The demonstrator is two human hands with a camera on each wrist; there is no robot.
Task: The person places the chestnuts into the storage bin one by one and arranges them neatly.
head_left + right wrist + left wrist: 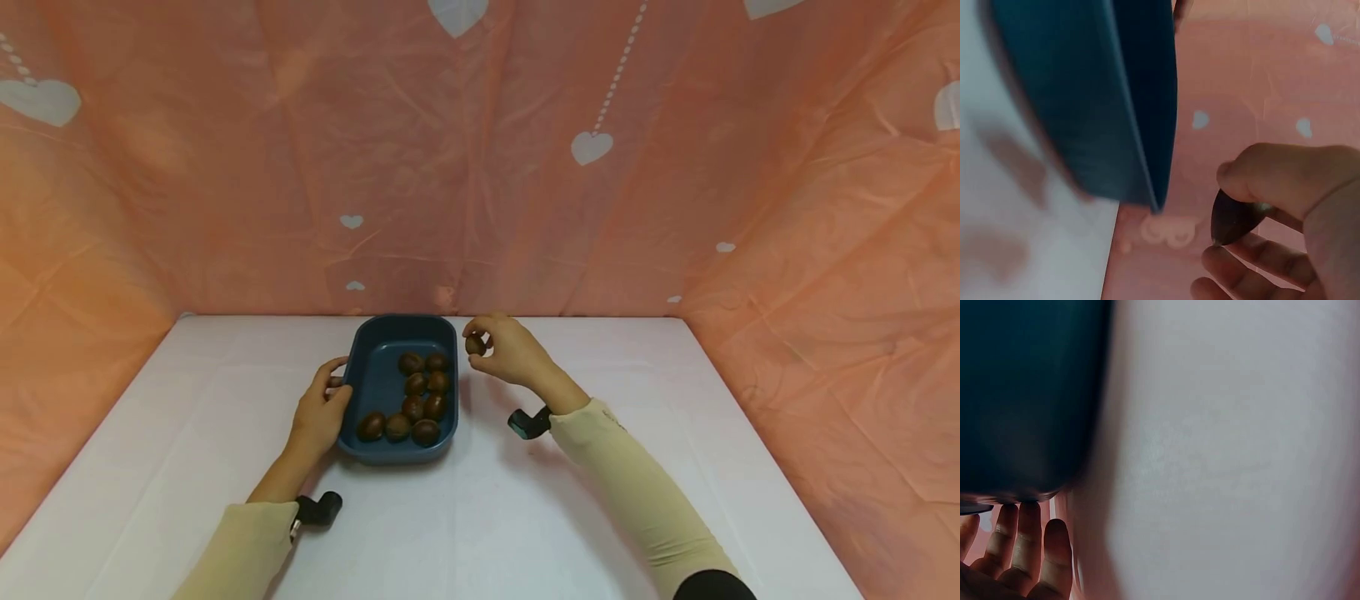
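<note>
A dark blue rectangular tray (pixel 375 350) holds several brown chestnuts (pixel 415 407), mostly along its right side and near end. At its left side, my left hand (pixel 317 417) rests its fingertips and thumb against the wall and rim. The left wrist view shows those fingers (pixel 1025 550) nearly straight against the tray's outer wall (pixel 1022 406). Just beyond the right rim, my right hand (pixel 513 350) is raised over the table and pinches a single chestnut (pixel 1235 219) between thumb and fingers. In the right wrist view that chestnut's pointed tip faces down and left.
A white-covered table (pixel 420 533) lies under the tray. Orange cloth (pixel 480 167) with pale hearts hangs behind it and on both sides. Small black cameras sit on both wrists, the right one (pixel 529 423) low over the table.
</note>
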